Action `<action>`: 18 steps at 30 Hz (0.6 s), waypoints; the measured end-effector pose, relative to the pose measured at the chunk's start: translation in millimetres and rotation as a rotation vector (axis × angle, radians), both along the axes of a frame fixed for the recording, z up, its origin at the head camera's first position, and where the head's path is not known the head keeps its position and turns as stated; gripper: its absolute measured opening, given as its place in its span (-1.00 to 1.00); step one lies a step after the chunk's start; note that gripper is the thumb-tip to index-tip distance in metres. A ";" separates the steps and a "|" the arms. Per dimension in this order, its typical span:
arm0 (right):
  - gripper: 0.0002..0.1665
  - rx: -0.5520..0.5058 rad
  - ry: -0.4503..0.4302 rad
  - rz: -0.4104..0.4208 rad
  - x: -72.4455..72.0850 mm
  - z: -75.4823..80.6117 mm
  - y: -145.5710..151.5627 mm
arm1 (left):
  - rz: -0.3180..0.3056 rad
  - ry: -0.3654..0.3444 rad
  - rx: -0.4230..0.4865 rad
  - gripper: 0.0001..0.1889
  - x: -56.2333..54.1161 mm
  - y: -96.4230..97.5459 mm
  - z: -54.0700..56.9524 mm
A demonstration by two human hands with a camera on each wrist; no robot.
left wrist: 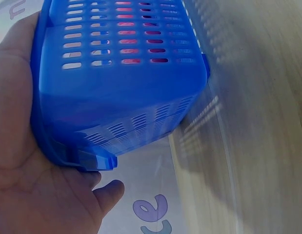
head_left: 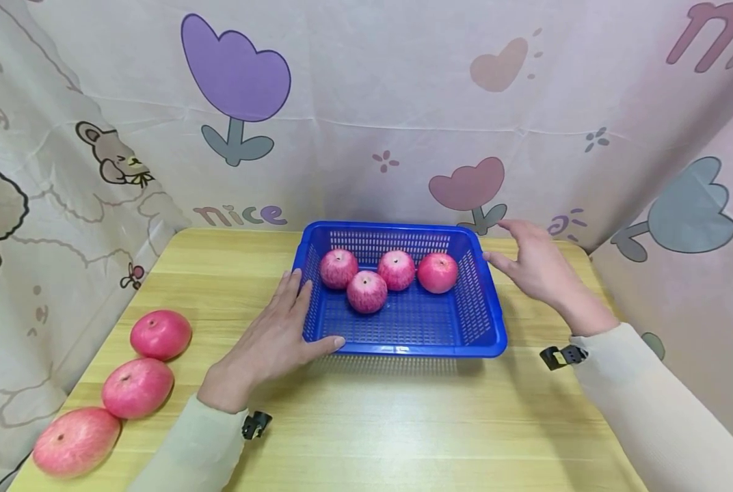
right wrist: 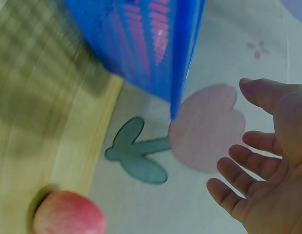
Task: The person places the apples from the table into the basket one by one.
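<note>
A blue plastic basket (head_left: 397, 350) with slotted walls stands at the back middle of the table. Several red apples (head_left: 367, 292) lie inside it, grouped toward its back and left. My left hand (head_left: 274, 335) rests against the basket's left front corner, fingers stretched along the left side and thumb at the front rim. The left wrist view has the rim along the palm (left wrist: 24, 170). Off the basket's right side, my right hand (head_left: 539, 266) is raised with fingers spread and nothing in them. Bare space separates it from the basket (right wrist: 141, 58) in the right wrist view.
Three more apples (head_left: 137, 388) lie in a slanting row along the table's left edge. Another apple (right wrist: 68, 214) shows on the table in the right wrist view. A printed curtain (head_left: 366, 89) hangs behind the wooden table (head_left: 391, 437) and along both sides.
</note>
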State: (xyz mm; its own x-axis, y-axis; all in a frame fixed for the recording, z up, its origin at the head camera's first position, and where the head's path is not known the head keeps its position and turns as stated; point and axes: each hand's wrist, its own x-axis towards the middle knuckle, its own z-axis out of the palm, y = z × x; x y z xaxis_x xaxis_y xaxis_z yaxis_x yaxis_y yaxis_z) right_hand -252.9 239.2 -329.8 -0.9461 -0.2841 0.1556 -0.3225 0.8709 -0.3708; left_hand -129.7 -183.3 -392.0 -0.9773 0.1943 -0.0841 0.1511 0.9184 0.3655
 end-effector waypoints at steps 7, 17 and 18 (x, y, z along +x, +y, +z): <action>-0.05 -0.017 -0.025 -0.147 -8.9 -16.1 30.2 | 0.002 0.002 0.002 0.41 -0.2 0.2 0.0; 0.00 0.026 -0.058 -0.272 -23.8 -55.2 68.5 | 0.006 -0.003 0.000 0.41 -0.1 0.3 -0.3; 0.00 0.031 -0.068 -0.278 -24.3 -59.3 70.4 | 0.006 -0.002 0.002 0.40 0.1 0.3 -0.4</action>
